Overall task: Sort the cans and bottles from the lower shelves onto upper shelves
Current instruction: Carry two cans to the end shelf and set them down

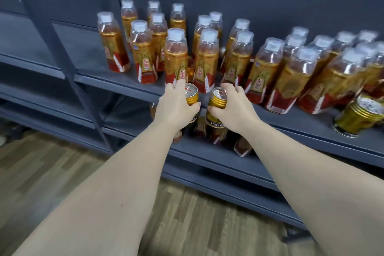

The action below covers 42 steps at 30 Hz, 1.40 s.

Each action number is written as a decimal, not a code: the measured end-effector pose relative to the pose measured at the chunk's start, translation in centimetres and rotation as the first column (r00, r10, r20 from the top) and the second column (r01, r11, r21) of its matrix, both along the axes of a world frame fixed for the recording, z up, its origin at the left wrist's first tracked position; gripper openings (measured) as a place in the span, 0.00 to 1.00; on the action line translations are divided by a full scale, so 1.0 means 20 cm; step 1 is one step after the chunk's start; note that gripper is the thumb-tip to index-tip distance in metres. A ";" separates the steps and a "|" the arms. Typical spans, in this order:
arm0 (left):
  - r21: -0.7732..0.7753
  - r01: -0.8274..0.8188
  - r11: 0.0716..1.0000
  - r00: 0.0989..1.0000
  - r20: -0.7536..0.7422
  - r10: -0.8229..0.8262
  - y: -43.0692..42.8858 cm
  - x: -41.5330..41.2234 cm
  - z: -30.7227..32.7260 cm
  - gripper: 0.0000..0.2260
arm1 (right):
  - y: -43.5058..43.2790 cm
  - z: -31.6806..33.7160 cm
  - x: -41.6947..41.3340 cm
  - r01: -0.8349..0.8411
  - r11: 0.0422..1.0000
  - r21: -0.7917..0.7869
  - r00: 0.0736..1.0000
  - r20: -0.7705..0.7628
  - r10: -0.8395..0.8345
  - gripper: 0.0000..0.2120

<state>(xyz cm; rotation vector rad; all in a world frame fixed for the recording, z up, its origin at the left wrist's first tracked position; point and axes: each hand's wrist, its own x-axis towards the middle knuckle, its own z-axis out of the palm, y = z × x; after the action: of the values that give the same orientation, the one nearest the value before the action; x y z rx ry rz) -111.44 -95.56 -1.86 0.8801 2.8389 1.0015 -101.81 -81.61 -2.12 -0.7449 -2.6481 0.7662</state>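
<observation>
Your left hand (176, 108) grips the left can (191, 94), your right hand (230, 108) the right can (218, 97); stand both upright near the bottles (176, 56).

Both bare forearms are stretched from the lower corners toward the frame's centre — the left hand (176, 106) is curled round one gold can (191, 94), the right hand (232, 108) round a second can (218, 98).

Head view, downward, near shelf (87, 58)
</observation>
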 end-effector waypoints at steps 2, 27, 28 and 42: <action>0.023 0.017 1.000 1.000 -0.001 -0.017 0.08 0.01 0.01 0.29 | 0.06 0.02 0.03 0.017 1.000 -0.005 0.999 -0.037 -0.017 0.34; 0.028 0.259 0.965 0.966 -0.016 -0.259 0.54 -0.12 -0.01 0.33 | 0.29 0.00 0.02 0.260 0.965 0.013 0.964 -0.056 -0.259 0.37; 0.028 0.271 0.962 0.963 -0.012 -0.271 0.54 -0.12 -0.02 0.33 | 0.29 0.00 0.02 0.269 0.963 0.013 0.962 -0.059 -0.268 0.37; 0.023 0.335 0.942 0.942 -0.007 -0.335 0.53 -0.17 -0.08 0.34 | 0.28 -0.05 0.03 0.323 0.945 -0.047 0.942 -0.076 -0.326 0.39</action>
<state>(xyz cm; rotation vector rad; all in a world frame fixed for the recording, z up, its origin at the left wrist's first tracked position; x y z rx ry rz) -114.92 -84.93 -3.37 1.3110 2.5560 0.9871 -101.31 -76.06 -3.20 -1.0992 -2.3573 0.7325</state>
